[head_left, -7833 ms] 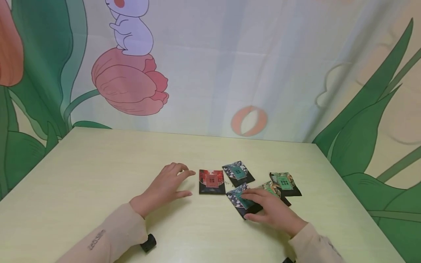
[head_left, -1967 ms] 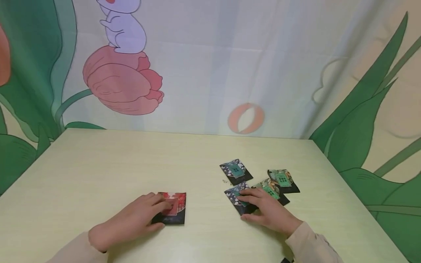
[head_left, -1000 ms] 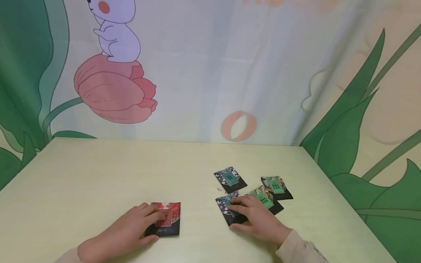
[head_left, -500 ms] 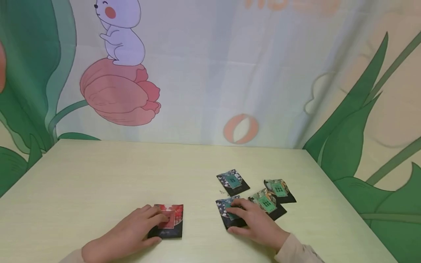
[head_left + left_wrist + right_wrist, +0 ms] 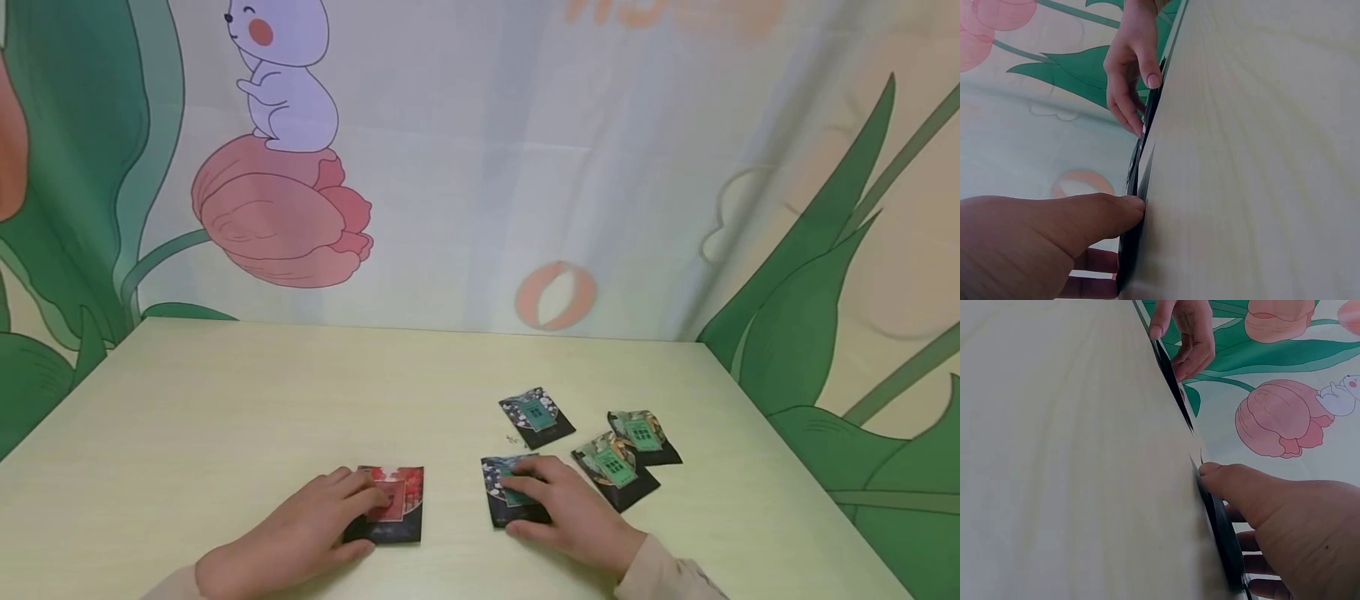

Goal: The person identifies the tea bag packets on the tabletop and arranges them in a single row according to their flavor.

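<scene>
My left hand point(image 5: 296, 529) rests on a red and black sachet point(image 5: 405, 504) near the table's front, fingers bent loosely over its top. Its thumb point(image 5: 1124, 212) lies at the sachet's near edge in the left wrist view. To the right, my right hand point(image 5: 577, 517) presses its fingertips on a dark sachet point(image 5: 495, 492) with white flowers and a teal label. The right thumb point(image 5: 1222, 475) touches that sachet's near edge in the right wrist view. Both sachets lie flat, partly hidden under the hands, with a gap between them.
Behind the right hand lies another flowered sachet point(image 5: 537, 417) with a teal label. Two green-labelled sachets point(image 5: 617, 471) overlap each other farther right. A pale wooden table point(image 5: 300, 392) meets a printed curtain point(image 5: 450, 192) at its back edge.
Several seconds back, the red sachet lay by the others; the left hand has since brought it nearer and leftward. Just now the right hand has slid its flowered sachet left, off the green-labelled one.
</scene>
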### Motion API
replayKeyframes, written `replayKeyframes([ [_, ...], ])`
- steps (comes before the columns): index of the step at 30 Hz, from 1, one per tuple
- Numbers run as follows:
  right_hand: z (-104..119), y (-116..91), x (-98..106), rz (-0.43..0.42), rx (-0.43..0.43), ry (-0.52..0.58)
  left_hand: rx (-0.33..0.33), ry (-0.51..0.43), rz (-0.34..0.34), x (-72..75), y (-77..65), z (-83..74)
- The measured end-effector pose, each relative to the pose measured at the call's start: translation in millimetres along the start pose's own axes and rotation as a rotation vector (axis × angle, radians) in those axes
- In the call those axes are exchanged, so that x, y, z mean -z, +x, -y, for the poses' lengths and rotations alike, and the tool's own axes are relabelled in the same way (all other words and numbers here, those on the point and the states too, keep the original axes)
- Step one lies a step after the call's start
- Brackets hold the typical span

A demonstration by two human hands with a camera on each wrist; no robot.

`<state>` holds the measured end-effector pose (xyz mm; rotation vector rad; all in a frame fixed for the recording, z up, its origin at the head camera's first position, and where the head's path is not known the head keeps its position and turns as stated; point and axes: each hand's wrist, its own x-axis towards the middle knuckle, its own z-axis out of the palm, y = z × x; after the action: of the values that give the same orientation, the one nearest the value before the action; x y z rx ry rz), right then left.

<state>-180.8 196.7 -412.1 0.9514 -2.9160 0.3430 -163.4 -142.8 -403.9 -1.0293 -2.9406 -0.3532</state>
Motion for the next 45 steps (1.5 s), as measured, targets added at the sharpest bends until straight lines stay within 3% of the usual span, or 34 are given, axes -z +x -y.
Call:
replayKeyframes([
  [4, 3, 2, 0, 0.018, -0.003, 0.011, -0.02, 0.007, -0.028, -1.5, -1.6, 0.1],
  [11, 8, 4, -3, -0.026, 0.019, -0.023, -0.057, 0.028, -0.073, -3.6, -2.7, 1.1],
  [21, 20, 13, -5, 0.035, -0.003, -0.024, -0.045, 0.03, -0.07, -1.1, -2.8, 0.5],
  [45, 39, 24, -9, 0.039, 0.07, -0.032, 0.007, 0.032, -0.025, -0.4, -0.6, -2.0],
])
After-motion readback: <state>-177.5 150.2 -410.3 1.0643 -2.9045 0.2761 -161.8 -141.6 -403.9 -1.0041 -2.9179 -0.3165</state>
